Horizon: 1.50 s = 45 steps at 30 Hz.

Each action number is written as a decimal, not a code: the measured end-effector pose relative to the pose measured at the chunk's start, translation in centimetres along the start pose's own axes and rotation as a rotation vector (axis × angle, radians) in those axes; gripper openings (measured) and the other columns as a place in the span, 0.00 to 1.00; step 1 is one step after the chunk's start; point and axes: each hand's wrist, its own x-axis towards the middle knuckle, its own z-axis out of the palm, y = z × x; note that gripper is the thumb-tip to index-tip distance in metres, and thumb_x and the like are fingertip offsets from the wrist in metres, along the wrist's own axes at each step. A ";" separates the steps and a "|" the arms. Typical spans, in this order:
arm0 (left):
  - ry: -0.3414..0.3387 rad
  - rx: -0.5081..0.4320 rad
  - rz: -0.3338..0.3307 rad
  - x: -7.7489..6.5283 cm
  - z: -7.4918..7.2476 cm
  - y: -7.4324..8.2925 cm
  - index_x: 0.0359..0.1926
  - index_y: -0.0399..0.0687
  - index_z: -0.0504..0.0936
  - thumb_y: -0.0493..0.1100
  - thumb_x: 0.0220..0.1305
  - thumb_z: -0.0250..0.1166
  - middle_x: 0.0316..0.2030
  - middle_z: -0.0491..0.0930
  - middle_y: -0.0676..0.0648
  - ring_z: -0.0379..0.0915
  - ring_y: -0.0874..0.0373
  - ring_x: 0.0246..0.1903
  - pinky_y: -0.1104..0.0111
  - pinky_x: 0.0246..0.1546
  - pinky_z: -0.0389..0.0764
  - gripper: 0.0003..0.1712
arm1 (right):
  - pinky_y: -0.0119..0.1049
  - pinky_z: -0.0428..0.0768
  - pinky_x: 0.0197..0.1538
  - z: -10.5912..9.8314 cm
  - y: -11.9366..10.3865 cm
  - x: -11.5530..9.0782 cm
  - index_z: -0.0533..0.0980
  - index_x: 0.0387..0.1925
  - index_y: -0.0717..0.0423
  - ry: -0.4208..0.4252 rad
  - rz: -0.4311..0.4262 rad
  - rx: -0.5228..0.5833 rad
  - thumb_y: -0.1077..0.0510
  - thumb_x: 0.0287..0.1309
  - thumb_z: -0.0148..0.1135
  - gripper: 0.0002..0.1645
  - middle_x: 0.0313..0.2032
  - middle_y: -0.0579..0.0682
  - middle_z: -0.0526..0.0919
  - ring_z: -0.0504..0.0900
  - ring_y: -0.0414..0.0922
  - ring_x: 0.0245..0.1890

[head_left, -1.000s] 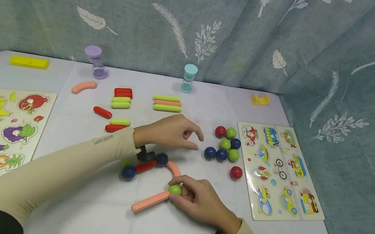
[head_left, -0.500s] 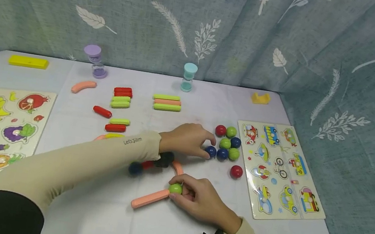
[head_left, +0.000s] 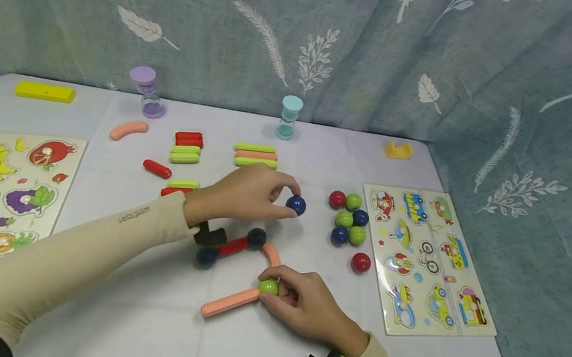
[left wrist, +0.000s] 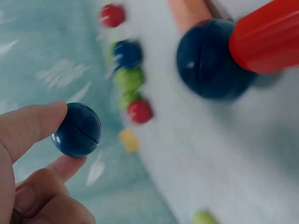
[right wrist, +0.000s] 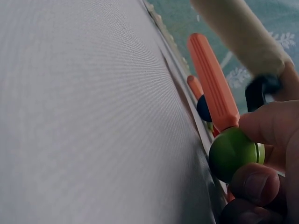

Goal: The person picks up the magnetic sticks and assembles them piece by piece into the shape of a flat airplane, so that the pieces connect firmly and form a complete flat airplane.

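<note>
Between thumb and finger my left hand (head_left: 247,193) pinches a dark blue ball (left wrist: 77,129) with a groove round it. My right hand (head_left: 303,304) grips a green ball (right wrist: 233,154). A straight orange rod (right wrist: 212,77) sticks out from the green ball toward the lower left in the head view. Beyond the right fingers a curved orange rod (head_left: 271,254) runs up to another dark blue ball (head_left: 256,238). From there a red rod (head_left: 233,247) leads to a further dark blue ball (head_left: 207,257), below the left wrist.
Right of the hands lies a cluster of red, green and blue balls (head_left: 344,219). A vehicle puzzle board (head_left: 402,270) stands at the right, a fruit puzzle board (head_left: 44,216) at the left. Short rods (head_left: 186,150) lie behind the left arm. Two sand timers (head_left: 287,118) stand at the back.
My left hand has reached right to the ball cluster, taken a dark blue ball and moved back left with it. My right hand keeps its hold on the green ball.
</note>
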 end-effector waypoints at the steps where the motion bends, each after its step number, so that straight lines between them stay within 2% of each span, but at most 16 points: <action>1: 0.025 -0.013 -0.020 -1.1 -0.8 -0.1 0.45 0.59 0.81 0.61 0.54 0.66 0.14 0.64 0.55 0.59 0.62 0.14 0.68 0.17 0.59 0.21 | 0.26 0.62 0.18 0.0 -0.1 0.0 0.75 0.47 0.40 0.002 0.002 -0.004 0.47 0.60 0.60 0.13 0.16 0.35 0.67 0.63 0.31 0.15; 4: 0.097 -0.039 -0.075 -5.3 -2.5 -0.6 0.45 0.62 0.80 0.66 0.52 0.65 0.14 0.61 0.55 0.57 0.62 0.14 0.68 0.16 0.58 0.22 | 0.26 0.62 0.19 0.1 -0.2 0.1 0.76 0.46 0.40 0.012 0.000 -0.019 0.47 0.61 0.59 0.12 0.16 0.35 0.67 0.64 0.31 0.15; 7: 0.126 -0.069 -0.158 -10.2 -2.9 -1.0 0.44 0.67 0.80 0.69 0.49 0.64 0.13 0.58 0.57 0.55 0.63 0.13 0.69 0.16 0.58 0.24 | 0.25 0.63 0.19 0.1 -0.4 0.0 0.77 0.46 0.40 0.027 -0.016 -0.037 0.47 0.61 0.60 0.12 0.16 0.34 0.67 0.64 0.30 0.15; 9: 0.129 -0.097 -0.207 -13.1 -2.3 -1.0 0.43 0.69 0.79 0.70 0.48 0.64 0.13 0.57 0.58 0.54 0.65 0.13 0.71 0.16 0.59 0.23 | 0.24 0.63 0.19 0.2 -0.4 0.0 0.77 0.46 0.40 0.039 -0.031 -0.043 0.48 0.61 0.60 0.12 0.16 0.34 0.66 0.63 0.30 0.15; 12: 0.116 -0.159 -0.286 -16.8 -1.0 -0.7 0.41 0.73 0.79 0.68 0.47 0.67 0.12 0.57 0.60 0.53 0.67 0.13 0.72 0.16 0.59 0.20 | 0.24 0.62 0.19 0.2 -0.5 0.0 0.78 0.45 0.41 0.056 -0.047 -0.048 0.48 0.61 0.60 0.11 0.16 0.35 0.65 0.63 0.30 0.15; 15: 0.085 -0.212 -0.337 -19.4 0.8 -0.1 0.40 0.76 0.78 0.67 0.46 0.68 0.12 0.57 0.62 0.52 0.69 0.13 0.74 0.16 0.59 0.18 | 0.23 0.61 0.19 0.2 -0.5 0.1 0.77 0.46 0.41 0.071 -0.050 -0.047 0.49 0.61 0.60 0.12 0.16 0.35 0.66 0.62 0.30 0.16; 17: 0.057 -0.230 -0.335 -20.4 1.9 0.4 0.39 0.77 0.78 0.67 0.45 0.69 0.12 0.57 0.63 0.52 0.70 0.13 0.75 0.17 0.59 0.18 | 0.24 0.61 0.19 0.2 -0.4 0.0 0.77 0.46 0.43 0.084 -0.048 -0.042 0.50 0.60 0.61 0.12 0.16 0.36 0.66 0.62 0.31 0.16; 20: 0.011 -0.256 -0.297 -21.2 3.5 0.9 0.40 0.78 0.77 0.66 0.47 0.68 0.13 0.55 0.64 0.50 0.72 0.14 0.77 0.17 0.59 0.18 | 0.25 0.60 0.19 0.3 -0.1 -0.1 0.78 0.47 0.44 0.099 -0.039 -0.027 0.52 0.59 0.62 0.13 0.16 0.37 0.66 0.62 0.31 0.16; 24: 0.003 -0.273 -0.262 -21.5 4.8 1.2 0.40 0.78 0.77 0.66 0.47 0.68 0.13 0.54 0.65 0.49 0.72 0.14 0.77 0.17 0.59 0.17 | 0.25 0.60 0.19 0.5 0.2 0.0 0.78 0.47 0.45 0.105 -0.039 -0.018 0.53 0.59 0.63 0.14 0.16 0.37 0.66 0.62 0.32 0.15; 29: 0.007 -0.283 -0.267 -21.7 5.5 0.9 0.41 0.78 0.76 0.66 0.47 0.68 0.13 0.54 0.65 0.49 0.73 0.14 0.78 0.18 0.59 0.18 | 0.25 0.60 0.19 0.6 0.1 0.0 0.77 0.47 0.43 0.093 -0.032 -0.024 0.50 0.60 0.61 0.13 0.16 0.36 0.66 0.62 0.31 0.15; 34: -0.001 -0.297 -0.249 -21.7 5.5 0.5 0.43 0.77 0.77 0.65 0.47 0.69 0.13 0.54 0.65 0.49 0.73 0.14 0.77 0.17 0.58 0.20 | 0.25 0.61 0.18 0.6 -0.2 0.0 0.77 0.48 0.41 0.085 -0.028 -0.024 0.48 0.61 0.60 0.14 0.16 0.36 0.66 0.62 0.31 0.16; 37: 0.059 -0.276 -0.254 -21.2 4.7 0.0 0.44 0.75 0.78 0.65 0.48 0.68 0.13 0.55 0.64 0.50 0.72 0.13 0.77 0.16 0.59 0.21 | 0.25 0.61 0.18 0.5 -0.2 0.0 0.77 0.49 0.41 0.084 -0.032 -0.023 0.48 0.61 0.60 0.14 0.16 0.36 0.67 0.63 0.31 0.16; 42: 0.218 -0.128 -0.295 -18.8 3.3 -1.3 0.43 0.73 0.80 0.67 0.50 0.65 0.12 0.55 0.62 0.51 0.69 0.13 0.74 0.16 0.57 0.19 | 0.25 0.61 0.19 0.2 -0.4 0.1 0.76 0.50 0.42 0.084 -0.041 -0.030 0.48 0.60 0.61 0.16 0.16 0.36 0.67 0.64 0.32 0.16; 45: 0.242 -0.041 -0.305 -17.4 3.2 -1.7 0.45 0.72 0.79 0.68 0.49 0.66 0.12 0.55 0.61 0.50 0.67 0.13 0.72 0.16 0.55 0.21 | 0.25 0.62 0.19 0.3 -0.4 0.1 0.76 0.50 0.43 0.083 -0.047 -0.033 0.47 0.59 0.62 0.18 0.16 0.36 0.67 0.64 0.32 0.16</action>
